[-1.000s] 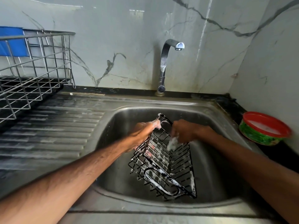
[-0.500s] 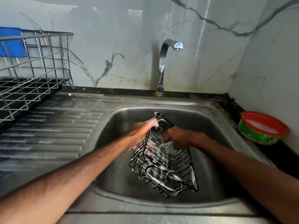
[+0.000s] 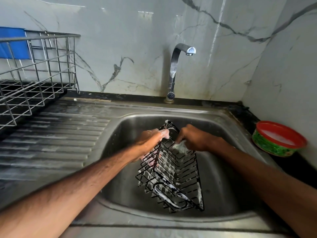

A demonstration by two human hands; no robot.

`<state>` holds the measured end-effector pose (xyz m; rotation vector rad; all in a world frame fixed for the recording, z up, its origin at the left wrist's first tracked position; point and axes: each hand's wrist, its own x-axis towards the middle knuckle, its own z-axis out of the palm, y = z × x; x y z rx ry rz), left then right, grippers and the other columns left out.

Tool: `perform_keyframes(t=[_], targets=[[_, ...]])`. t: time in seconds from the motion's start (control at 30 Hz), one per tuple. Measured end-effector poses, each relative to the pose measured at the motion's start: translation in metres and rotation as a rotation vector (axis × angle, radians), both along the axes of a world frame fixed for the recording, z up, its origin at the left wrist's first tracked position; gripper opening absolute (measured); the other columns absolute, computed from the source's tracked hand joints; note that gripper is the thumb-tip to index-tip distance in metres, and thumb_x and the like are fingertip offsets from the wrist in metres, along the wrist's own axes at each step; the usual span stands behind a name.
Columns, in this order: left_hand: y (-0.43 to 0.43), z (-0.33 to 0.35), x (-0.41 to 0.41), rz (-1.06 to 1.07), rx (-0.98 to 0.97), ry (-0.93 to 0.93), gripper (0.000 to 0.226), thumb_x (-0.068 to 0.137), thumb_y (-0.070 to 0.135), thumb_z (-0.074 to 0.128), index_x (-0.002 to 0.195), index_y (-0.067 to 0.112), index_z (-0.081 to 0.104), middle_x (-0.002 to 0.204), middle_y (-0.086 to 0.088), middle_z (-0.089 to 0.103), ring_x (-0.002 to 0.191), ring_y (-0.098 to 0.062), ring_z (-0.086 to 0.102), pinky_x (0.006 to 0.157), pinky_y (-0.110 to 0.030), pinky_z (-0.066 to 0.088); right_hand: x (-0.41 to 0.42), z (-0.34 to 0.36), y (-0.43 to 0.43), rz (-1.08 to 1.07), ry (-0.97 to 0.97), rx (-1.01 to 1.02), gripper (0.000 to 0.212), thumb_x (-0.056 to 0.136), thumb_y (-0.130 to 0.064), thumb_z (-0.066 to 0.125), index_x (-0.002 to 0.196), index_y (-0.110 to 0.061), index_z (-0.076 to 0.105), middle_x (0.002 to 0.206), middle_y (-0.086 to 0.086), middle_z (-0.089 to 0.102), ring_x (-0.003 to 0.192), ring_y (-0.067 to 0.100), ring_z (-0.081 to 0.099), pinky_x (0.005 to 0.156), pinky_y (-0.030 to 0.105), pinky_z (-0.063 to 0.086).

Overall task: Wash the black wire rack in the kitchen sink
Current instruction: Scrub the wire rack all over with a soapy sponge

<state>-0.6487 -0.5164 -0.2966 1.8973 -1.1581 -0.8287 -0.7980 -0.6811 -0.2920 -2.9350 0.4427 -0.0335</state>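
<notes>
The black wire rack (image 3: 173,177) stands tilted in the steel sink (image 3: 223,186), streaked with white foam. My left hand (image 3: 151,141) grips the rack's upper left rim, with its fingers partly behind the wires. My right hand (image 3: 193,138) holds a soapy pale scrubber (image 3: 180,146) and presses it against the rack's upper wires from the inside. The rack's lower end rests on the sink floor near the front.
A curved chrome tap (image 3: 176,66) stands behind the sink with no water running. A steel dish rack (image 3: 34,79) sits on the ribbed drainboard (image 3: 51,143) at the left. A red-rimmed green soap tub (image 3: 277,140) stands on the dark counter at the right.
My right hand slid the scrubber down along the rack, then came back up toward its top end. My left hand kept its hold on the rim.
</notes>
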Motion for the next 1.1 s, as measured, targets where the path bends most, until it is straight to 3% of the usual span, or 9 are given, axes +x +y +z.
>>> perform_keyframes(t=[0.13, 0.23, 0.4, 0.47, 0.57, 0.67, 0.77, 0.9, 1.1], targets=[[0.000, 0.004, 0.002, 0.074, 0.063, 0.061, 0.094, 0.076, 0.080, 0.052, 0.147, 0.019, 0.049, 0.150, 0.000, 0.047, 0.134, -0.029, 0.047, 0.110, -0.049, 0.042, -0.006, -0.008, -0.005, -0.079, 0.092, -0.074, 0.034, 0.080, 0.004, 0.066, 0.106, -0.014, 0.078, 0.110, 0.009, 0.075, 0.102, 0.025, 0.070, 0.087, 0.036, 0.055], [0.005, 0.011, 0.000, 0.046, 0.155, 0.282, 0.050, 0.093, 0.057, 0.058, 0.131, 0.024, 0.057, 0.131, 0.004, 0.045, 0.103, -0.023, 0.058, 0.082, -0.043, 0.062, -0.009, -0.023, -0.020, -0.070, 0.140, -0.089, 0.045, 0.076, 0.002, 0.056, 0.110, -0.022, 0.075, 0.124, 0.004, 0.070, 0.112, 0.024, 0.068, 0.094, 0.041, 0.054], [0.006, 0.013, 0.001, 0.039, 0.146, 0.343, 0.076, 0.050, 0.054, 0.076, 0.118, 0.020, 0.066, 0.130, 0.000, 0.056, 0.093, -0.024, 0.065, 0.072, -0.040, 0.064, -0.012, -0.017, -0.014, -0.027, 0.179, -0.157, 0.032, 0.092, -0.026, 0.055, 0.122, -0.026, 0.068, 0.151, 0.007, 0.048, 0.141, 0.023, 0.045, 0.108, 0.042, 0.046], [0.009, 0.015, 0.001, 0.017, 0.121, 0.335, 0.059, 0.058, 0.046, 0.076, 0.111, 0.020, 0.069, 0.137, -0.001, 0.054, 0.095, -0.024, 0.066, 0.071, -0.038, 0.063, -0.014, -0.017, -0.012, -0.002, 0.206, -0.192, 0.029, 0.097, -0.033, 0.058, 0.121, -0.022, 0.069, 0.154, 0.012, 0.043, 0.145, 0.025, 0.039, 0.111, 0.038, 0.042], [0.011, 0.017, -0.003, -0.003, 0.097, 0.285, 0.042, 0.062, 0.048, 0.073, 0.097, 0.025, 0.071, 0.138, -0.001, 0.055, 0.096, -0.021, 0.065, 0.080, -0.043, 0.064, -0.010, -0.020, -0.012, -0.045, 0.164, -0.268, 0.019, 0.090, -0.012, 0.062, 0.108, -0.011, 0.068, 0.133, 0.015, 0.055, 0.128, 0.031, 0.053, 0.096, 0.043, 0.051], [0.007, 0.015, -0.006, 0.004, 0.102, 0.168, 0.077, 0.053, 0.051, 0.072, 0.118, 0.013, 0.061, 0.148, -0.007, 0.047, 0.114, -0.023, 0.057, 0.092, -0.052, 0.060, -0.004, -0.026, -0.018, -0.114, 0.184, -0.281, 0.016, 0.084, -0.013, 0.053, 0.098, -0.012, 0.059, 0.112, 0.013, 0.059, 0.106, 0.035, 0.063, 0.084, 0.047, 0.054], [0.004, 0.016, -0.006, 0.035, 0.115, 0.114, 0.118, 0.055, 0.050, 0.074, 0.154, 0.009, 0.025, 0.158, -0.010, 0.031, 0.125, -0.024, 0.048, 0.092, -0.052, 0.059, -0.003, -0.024, -0.011, -0.078, 0.160, -0.256, 0.029, 0.080, -0.020, 0.042, 0.099, -0.009, 0.060, 0.110, 0.017, 0.059, 0.102, 0.038, 0.063, 0.085, 0.047, 0.052], [0.004, 0.014, -0.005, 0.031, 0.117, 0.109, 0.122, 0.057, 0.052, 0.075, 0.156, 0.010, 0.017, 0.159, -0.010, 0.027, 0.131, -0.025, 0.044, 0.095, -0.054, 0.057, -0.003, -0.023, -0.003, -0.046, 0.149, -0.258, 0.014, 0.090, -0.017, 0.067, 0.091, -0.004, 0.067, 0.110, 0.017, 0.057, 0.100, 0.032, 0.061, 0.085, 0.043, 0.052], [-0.001, 0.008, 0.001, 0.006, 0.111, 0.092, 0.119, 0.071, 0.050, 0.077, 0.158, 0.004, 0.011, 0.164, -0.011, 0.022, 0.132, -0.022, 0.043, 0.100, -0.051, 0.053, -0.001, -0.025, 0.006, -0.001, 0.251, -0.218, 0.014, 0.088, -0.013, 0.062, 0.077, -0.004, 0.063, 0.103, 0.018, 0.056, 0.099, 0.034, 0.057, 0.080, 0.036, 0.047]])
